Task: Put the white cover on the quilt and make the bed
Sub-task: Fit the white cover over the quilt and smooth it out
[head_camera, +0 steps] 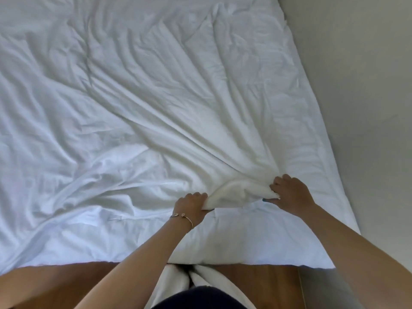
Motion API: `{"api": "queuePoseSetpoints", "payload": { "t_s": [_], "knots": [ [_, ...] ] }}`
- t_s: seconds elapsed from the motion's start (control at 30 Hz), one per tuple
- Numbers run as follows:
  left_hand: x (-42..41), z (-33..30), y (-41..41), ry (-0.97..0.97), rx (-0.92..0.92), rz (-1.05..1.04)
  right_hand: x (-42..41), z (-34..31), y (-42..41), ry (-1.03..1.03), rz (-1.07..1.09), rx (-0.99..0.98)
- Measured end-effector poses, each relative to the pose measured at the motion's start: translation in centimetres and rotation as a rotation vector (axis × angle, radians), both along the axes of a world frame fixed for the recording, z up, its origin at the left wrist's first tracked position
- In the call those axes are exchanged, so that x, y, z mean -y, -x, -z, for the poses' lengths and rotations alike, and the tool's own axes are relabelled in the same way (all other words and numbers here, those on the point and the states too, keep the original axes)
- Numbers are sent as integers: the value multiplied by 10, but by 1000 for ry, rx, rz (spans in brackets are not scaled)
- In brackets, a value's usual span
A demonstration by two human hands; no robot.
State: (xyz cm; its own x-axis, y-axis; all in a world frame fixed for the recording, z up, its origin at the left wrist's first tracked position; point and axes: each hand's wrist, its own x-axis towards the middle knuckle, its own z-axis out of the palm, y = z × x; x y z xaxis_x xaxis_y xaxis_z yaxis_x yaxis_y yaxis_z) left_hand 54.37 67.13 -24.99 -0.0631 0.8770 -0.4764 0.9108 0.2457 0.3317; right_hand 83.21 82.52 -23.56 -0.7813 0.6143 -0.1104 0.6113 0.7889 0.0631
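Your left hand [192, 202] and right hand [289, 192], arms outstretched, each grip the cover's [133, 108] bunched near-right fold.

A wrinkled white cover [138, 112] fills most of the frame. At lower centre, the left hand [191, 207] and right hand [289, 192] each pinch a raised fold of it. Wooden floor [256, 277] shows along the bottom.

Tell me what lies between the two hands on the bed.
In the head view, a raised fold of cream fabric spans the gap: the left hand grips one end, the right hand the other. Wrinkled white cover surrounds it.
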Motion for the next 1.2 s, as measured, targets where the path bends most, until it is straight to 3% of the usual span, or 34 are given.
{"api": "queuePoseSetpoints", "payload": {
  "t_s": [0.1, 0.17, 0.27, 0.33, 0.43, 0.6, 0.77, 0.93, 1.07, 1.2],
  "knots": [
    [3, 1, 9, -16, -33, 15, 15, -6, -2, 92, -60, -185],
    [-2, -1, 14, -19, 45, 13, 27, -13, -4, 166, 7, -162],
    [-13, -10, 17, -7, 172, 33, 38, -25, 1, 180, 105, 99],
    [-16, -15, 16, -18, 170, 70, 39, -33, 12, 254, 149, 289],
    [-19, -21, 5, -49, 158, 75, 37, -35, 21, 190, 107, 482],
    [-28, -26, -50, -36, 343, 8, 6, -39, -43, 178, 115, 736],
    [-24, -14, -136, 30, 323, 71, -28, -47, -117, 190, 168, 673],
    [0, 5, -177, 218, 168, 155, -28, -17, -159, 310, 122, 671],
    [14, 19, -191, 493, 116, 268, -5, 21, -184, 429, 88, 798],
    [-4, 27, -217, 521, 192, 235, 8, 31, -197, 640, 227, 531]
  ]
}}
